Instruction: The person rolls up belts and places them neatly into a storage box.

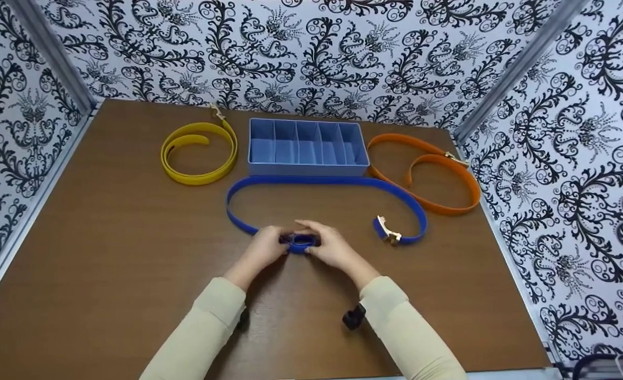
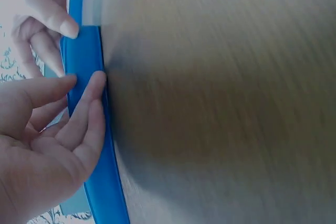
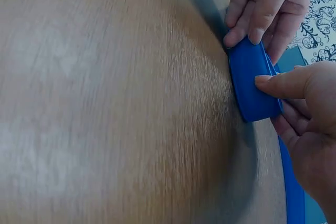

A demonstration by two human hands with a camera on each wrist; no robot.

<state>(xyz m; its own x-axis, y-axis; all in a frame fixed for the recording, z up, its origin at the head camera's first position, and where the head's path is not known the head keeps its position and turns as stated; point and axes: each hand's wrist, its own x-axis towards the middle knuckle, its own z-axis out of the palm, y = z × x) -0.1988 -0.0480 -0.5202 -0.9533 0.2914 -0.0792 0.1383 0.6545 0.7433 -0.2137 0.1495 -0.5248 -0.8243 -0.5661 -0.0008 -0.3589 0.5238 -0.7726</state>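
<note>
A blue belt (image 1: pixel 311 180) lies in a wide loop on the table, its gold buckle (image 1: pixel 388 230) at the right end. The other end is rolled into a small coil (image 1: pixel 302 248) between both hands. My left hand (image 1: pixel 265 244) pinches the coil's left side, fingers and thumb on the strap (image 2: pixel 84 56). From the right, my right hand (image 1: pixel 332 246) grips the coil, its thumb pressing the outer face of the blue strap (image 3: pixel 254 87) in the right wrist view. Part of the coil is hidden behind the fingers.
A grey-blue divided box (image 1: pixel 308 169) with several compartments stands at the back. Left of it lies a coiled yellow belt (image 1: pixel 198 179). An orange belt (image 1: pixel 443 209) lies loosely looped at the right. Patterned walls (image 1: pixel 301 58) enclose the wooden table (image 1: pixel 105 237).
</note>
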